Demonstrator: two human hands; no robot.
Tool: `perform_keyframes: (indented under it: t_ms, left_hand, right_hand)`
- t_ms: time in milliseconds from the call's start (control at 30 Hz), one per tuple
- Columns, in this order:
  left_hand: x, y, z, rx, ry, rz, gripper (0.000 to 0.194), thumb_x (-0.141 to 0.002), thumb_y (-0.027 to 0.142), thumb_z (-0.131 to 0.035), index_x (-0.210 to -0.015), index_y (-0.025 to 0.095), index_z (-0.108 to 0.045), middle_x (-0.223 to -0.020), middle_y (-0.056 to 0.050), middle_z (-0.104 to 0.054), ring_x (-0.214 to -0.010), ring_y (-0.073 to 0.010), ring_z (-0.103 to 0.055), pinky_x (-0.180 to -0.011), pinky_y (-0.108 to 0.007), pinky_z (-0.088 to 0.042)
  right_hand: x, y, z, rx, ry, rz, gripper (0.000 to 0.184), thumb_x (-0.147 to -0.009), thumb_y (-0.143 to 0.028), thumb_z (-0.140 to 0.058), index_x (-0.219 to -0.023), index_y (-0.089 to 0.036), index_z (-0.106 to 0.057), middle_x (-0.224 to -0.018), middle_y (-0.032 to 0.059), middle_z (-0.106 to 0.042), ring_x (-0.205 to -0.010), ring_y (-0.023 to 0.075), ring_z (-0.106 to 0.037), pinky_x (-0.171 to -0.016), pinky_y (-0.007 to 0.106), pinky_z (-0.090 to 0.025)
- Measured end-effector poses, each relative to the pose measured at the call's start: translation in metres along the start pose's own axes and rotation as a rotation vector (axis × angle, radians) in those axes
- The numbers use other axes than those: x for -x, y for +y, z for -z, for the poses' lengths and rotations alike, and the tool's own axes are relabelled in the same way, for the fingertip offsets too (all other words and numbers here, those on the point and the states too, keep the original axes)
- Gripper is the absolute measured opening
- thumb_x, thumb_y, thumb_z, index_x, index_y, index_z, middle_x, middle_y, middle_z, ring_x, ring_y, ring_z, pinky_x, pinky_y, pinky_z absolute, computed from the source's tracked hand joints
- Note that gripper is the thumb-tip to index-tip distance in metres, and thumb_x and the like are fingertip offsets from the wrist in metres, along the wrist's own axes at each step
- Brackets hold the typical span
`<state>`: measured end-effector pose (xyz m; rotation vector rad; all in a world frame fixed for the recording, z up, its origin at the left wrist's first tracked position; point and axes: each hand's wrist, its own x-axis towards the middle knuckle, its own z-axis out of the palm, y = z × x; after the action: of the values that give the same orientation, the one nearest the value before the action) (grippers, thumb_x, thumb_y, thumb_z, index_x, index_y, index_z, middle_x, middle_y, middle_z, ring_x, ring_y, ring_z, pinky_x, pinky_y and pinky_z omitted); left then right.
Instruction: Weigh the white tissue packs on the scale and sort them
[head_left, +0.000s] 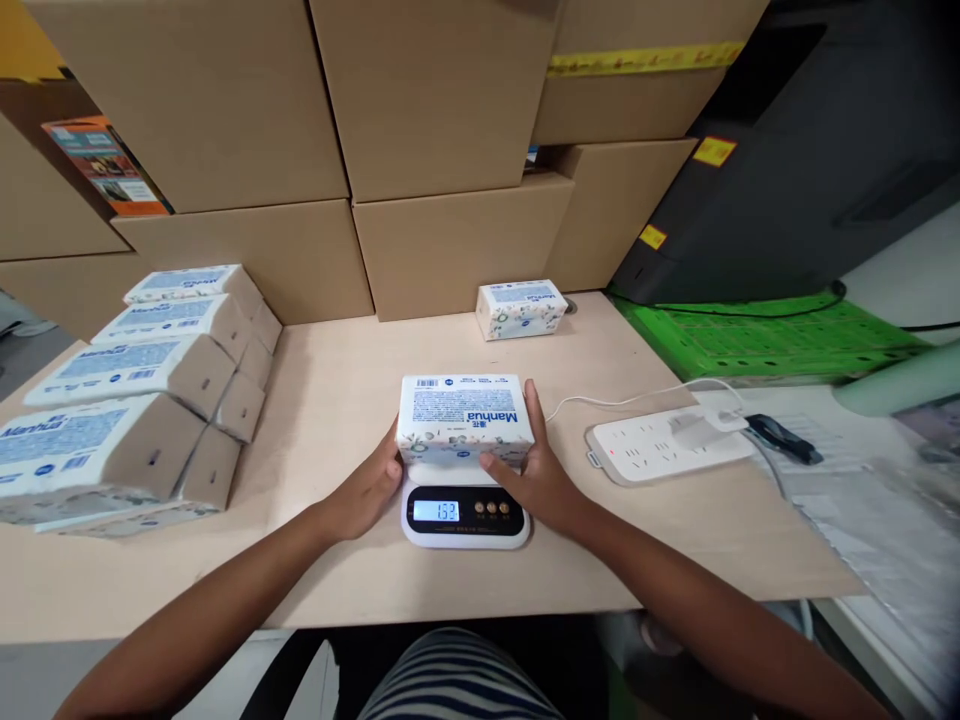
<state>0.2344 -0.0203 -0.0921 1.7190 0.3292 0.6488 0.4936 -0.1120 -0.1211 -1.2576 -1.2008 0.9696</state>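
A white pack of tissues point(466, 410) printed with "Manhua" lies on a white digital kitchen scale point(517, 538), in the middle of the table. My left hand point(367, 490) presses against the pack's left side, its fingertips partly hidden behind the pack. Along the right side reach the fingers of my right hand point(546, 478), with the thumb on the front face. Both hands grip the pack between them. The scale's lit display point(436, 511) shows digits that look like 1.53. The pack covers most of the weighing plate.
Stacked tissue packs point(142, 370) stand on the left. One more pack point(521, 308) sits at the back, before cardboard boxes point(457, 245). At right are a power strip point(660, 445) with a white cable, a green crate point(765, 340) and a dark case point(795, 160).
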Motion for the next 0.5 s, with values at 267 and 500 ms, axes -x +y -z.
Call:
perform_keyframes:
  t_ms: [267,500]
  left_hand:
    - [-0.001,0.012,-0.001,0.020,0.112,0.092,0.086,-0.098,0.084,-0.052,-0.169,0.037,-0.050,-0.173,-0.008,-0.054,-0.175,-0.0354,-0.022,-0.145,-0.055,-0.016]
    - [-0.002,0.002,-0.001,0.073,0.082,0.164,0.083,-0.100,0.084,-0.047,-0.166,0.034,-0.054,-0.171,-0.009,-0.056,-0.174,-0.0343,-0.025,-0.143,-0.056,-0.024]
  right_hand:
    - [-0.002,-0.005,0.003,-0.046,0.067,0.094,0.127,-0.094,-0.042,-0.083,-0.177,-0.050,0.012,-0.190,0.0024,-0.020,-0.172,0.0350,-0.031,-0.138,0.067,-0.032]
    - [-0.001,-0.004,-0.001,-0.058,0.075,0.026,0.128,-0.092,-0.046,-0.085,-0.178,-0.049,0.009,-0.188,0.0027,-0.026,-0.170,0.0353,-0.036,-0.137,0.072,-0.030]
